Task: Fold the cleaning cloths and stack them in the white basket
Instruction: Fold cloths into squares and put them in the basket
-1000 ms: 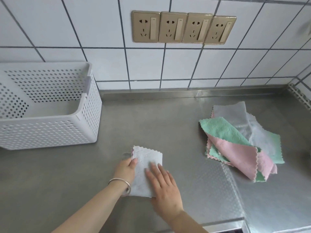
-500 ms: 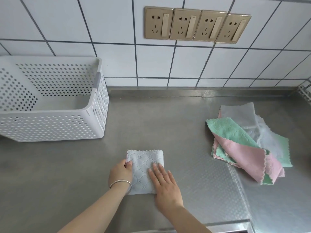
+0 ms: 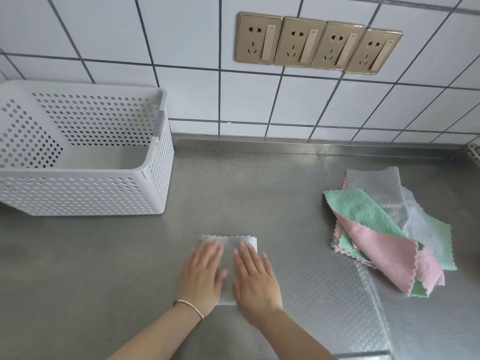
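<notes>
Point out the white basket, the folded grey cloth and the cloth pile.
white basket [image 3: 78, 193]: head view, front wall.
folded grey cloth [image 3: 230, 249]: head view, strip between the hands.
cloth pile [image 3: 384, 245]: head view, pink cloth.

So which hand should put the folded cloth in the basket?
Probably the left hand: the white basket sits on its side, and both hands press the folded cloth.

No readable text, labels, brands or numbers appear anywhere. The wall sockets [image 3: 318, 44], upper right of the frame, carry no legible markings.
</notes>
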